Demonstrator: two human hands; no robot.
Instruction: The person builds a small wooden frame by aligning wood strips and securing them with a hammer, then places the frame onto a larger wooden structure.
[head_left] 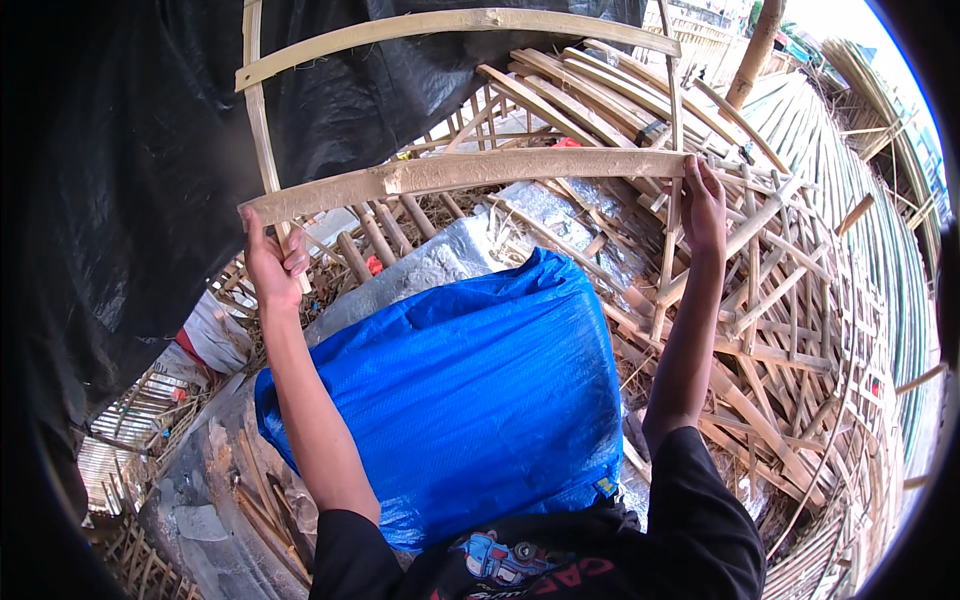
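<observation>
Held out in front of me is a ladder-like bamboo frame (520, 170), made of two flat crosspieces joined to two thin uprights. My left hand (275, 262) grips its near left corner, thumb against the crosspiece's end and fingers curled by the left upright (262, 140). At the near right corner, my right hand (704, 205) has its fingers closed on the other end of the same crosspiece, beside the right upright (675, 110). The far crosspiece (470, 24) is touched by neither hand. A blue tarp (470, 390) covers my lap below the frame.
A black plastic sheet (170, 150) hangs on the left and behind the frame. Split bamboo strips (590, 90) are stacked at the far right, with a tangled heap of bamboo pieces (780, 310) nearer. Long slats (840, 170) lie beyond. Grey plastic sheeting (200, 520) spreads at lower left.
</observation>
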